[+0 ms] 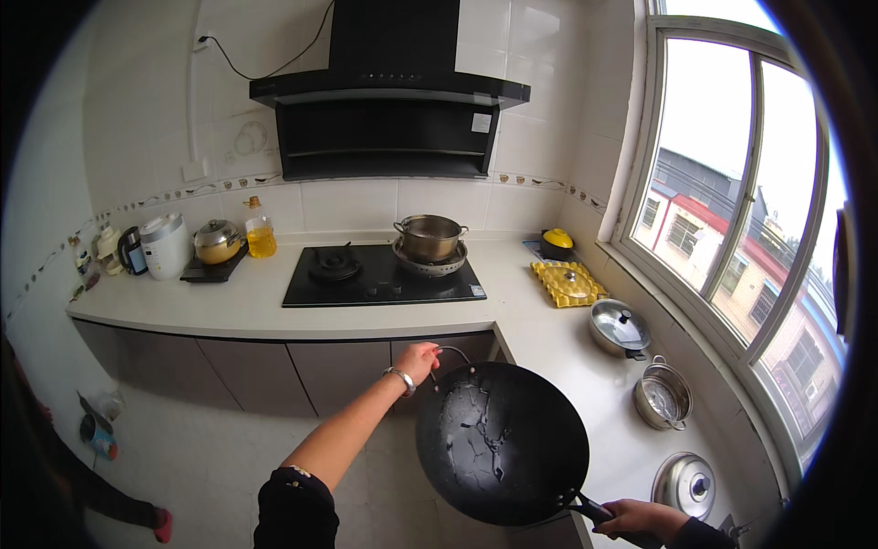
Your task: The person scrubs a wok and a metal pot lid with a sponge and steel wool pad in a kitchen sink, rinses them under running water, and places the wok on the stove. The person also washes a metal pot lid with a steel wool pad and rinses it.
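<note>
A large black wok (542, 432) is held between my two hands, over the floor and the inner corner of the counter. Wet streaks glisten on its inside. My left hand (417, 362) grips the wire loop handle (455, 350) on its far left rim. Around its long black handle (591, 509) at the lower right, my right hand (634, 519) is closed. Beyond the wok lies a black two-burner gas hob (374, 291). Its left burner (334, 265) is bare, and a steel two-handled pot (430, 238) stands over the right one on a perforated metal ring (431, 267).
Along the right counter (549, 364) are a lidded pan (619, 326), a steel pot (663, 394) and a domed lid (686, 486). An oil bottle (260, 237), rice cooker (164, 247) and kettle (132, 251) stand left. Another person's leg (113, 491) shows at lower left.
</note>
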Available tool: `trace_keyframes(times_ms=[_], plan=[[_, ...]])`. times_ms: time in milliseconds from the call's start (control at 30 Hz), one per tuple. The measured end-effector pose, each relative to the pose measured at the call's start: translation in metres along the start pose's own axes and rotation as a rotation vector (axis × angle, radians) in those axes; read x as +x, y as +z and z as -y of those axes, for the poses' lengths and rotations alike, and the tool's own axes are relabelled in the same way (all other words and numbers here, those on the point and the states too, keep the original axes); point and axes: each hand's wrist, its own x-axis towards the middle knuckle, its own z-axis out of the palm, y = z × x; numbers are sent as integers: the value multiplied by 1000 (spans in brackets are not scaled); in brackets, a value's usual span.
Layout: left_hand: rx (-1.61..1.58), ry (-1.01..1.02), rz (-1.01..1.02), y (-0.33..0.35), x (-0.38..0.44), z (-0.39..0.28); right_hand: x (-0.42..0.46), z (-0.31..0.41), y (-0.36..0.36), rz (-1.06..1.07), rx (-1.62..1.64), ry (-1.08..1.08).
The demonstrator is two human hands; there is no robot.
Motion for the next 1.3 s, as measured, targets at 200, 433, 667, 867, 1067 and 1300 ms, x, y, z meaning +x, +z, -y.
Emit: trace_keyframes(times_ms=[200,433,667,867,1067,1300], plan=[[65,-205,-99,-115,100,91,172,103,-77,4,-373,-126],[244,-272,-436,-263,229,171,303,341,-154,-13,-539,-345],[231,-358,-584,-407,377,285,445,525,-194,-43,-602,-421],[373,-323,-562,-446,527,385,543,627,-194,-118,-550,-359],[281,-262,-498,-481,591,500,590,687,-186,-160,-564,-268],[189,-276,-411,-516,615,596,609,706,-184,-116,-520,-256]])
